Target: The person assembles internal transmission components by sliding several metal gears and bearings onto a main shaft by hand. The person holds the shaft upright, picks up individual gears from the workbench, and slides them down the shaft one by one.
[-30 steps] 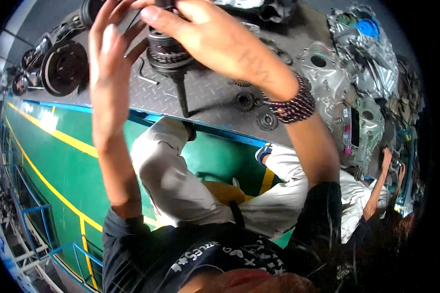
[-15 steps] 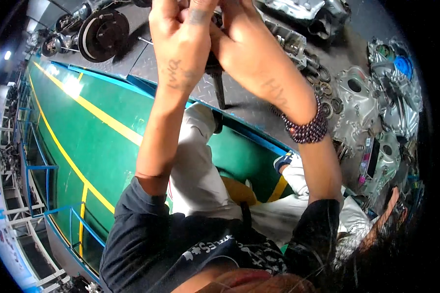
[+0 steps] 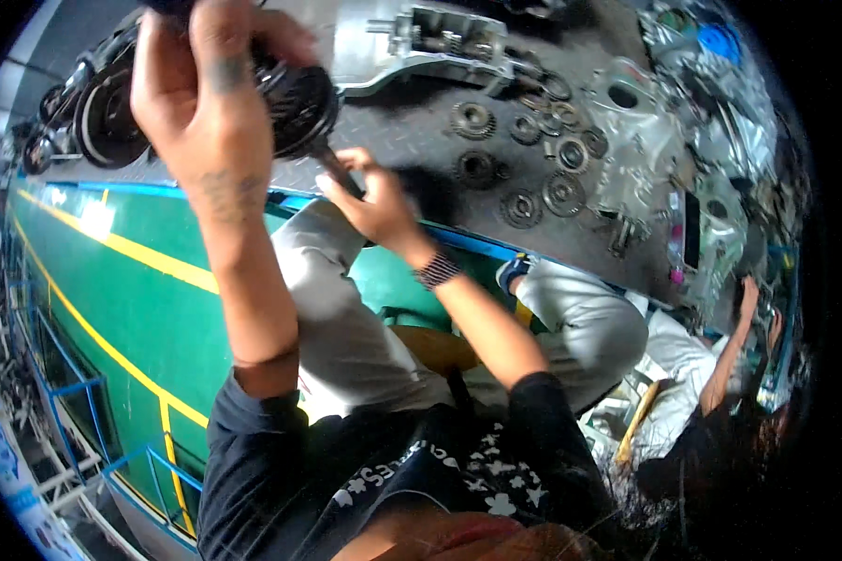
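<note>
My left hand (image 3: 210, 89) is raised high and grips the top of a dark, greasy gear cluster on a shaft (image 3: 299, 103). My right hand (image 3: 374, 201) holds the lower end of that shaft (image 3: 339, 171), just above my knee in light trousers (image 3: 323, 271). A beaded bracelet sits on my right wrist. The assembly hangs tilted over the near edge of the grey checker-plate floor (image 3: 412, 140).
Several loose gears (image 3: 524, 168) lie on the plate to the right. A metal engine casing (image 3: 430, 42) lies at the top, more castings (image 3: 683, 122) at the right. A wheel-like part (image 3: 103, 117) sits upper left. Another person (image 3: 720, 374) crouches at the right. Green floor with yellow lines spreads left.
My right hand came off the top of the gear cluster and dropped to the shaft's lower end. The left hand kept its hold, and the view swung so the loose gears show.
</note>
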`<move>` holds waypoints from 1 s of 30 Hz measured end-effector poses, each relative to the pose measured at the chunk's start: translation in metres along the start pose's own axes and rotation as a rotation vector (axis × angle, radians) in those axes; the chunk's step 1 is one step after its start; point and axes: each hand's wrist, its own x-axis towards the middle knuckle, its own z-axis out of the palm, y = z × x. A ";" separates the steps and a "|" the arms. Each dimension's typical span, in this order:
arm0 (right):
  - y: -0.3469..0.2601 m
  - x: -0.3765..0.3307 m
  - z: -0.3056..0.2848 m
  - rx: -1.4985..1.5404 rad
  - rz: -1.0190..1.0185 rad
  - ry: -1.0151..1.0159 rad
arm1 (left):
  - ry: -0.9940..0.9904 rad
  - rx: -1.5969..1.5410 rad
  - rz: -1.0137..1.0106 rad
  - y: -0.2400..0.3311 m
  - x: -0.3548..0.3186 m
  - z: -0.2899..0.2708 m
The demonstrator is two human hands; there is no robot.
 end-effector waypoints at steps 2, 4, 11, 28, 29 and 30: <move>0.019 0.008 0.012 0.064 0.120 0.002 | -0.016 0.012 -0.020 -0.002 0.000 0.002; 0.021 0.012 0.023 0.065 0.111 0.088 | 0.006 0.014 -0.077 0.001 -0.002 0.002; 0.002 0.006 0.025 0.081 0.133 0.234 | 0.023 -0.151 -0.186 0.018 0.004 0.006; -0.190 -0.078 -0.225 -1.422 0.365 0.397 | 0.282 -1.138 -0.752 0.010 -0.056 0.099; -0.197 -0.080 -0.233 -1.522 0.257 0.394 | 0.369 -1.233 -0.818 0.002 -0.072 0.106; -0.208 -0.077 -0.236 -1.550 0.336 0.329 | 0.414 -1.217 -0.896 -0.006 -0.086 0.109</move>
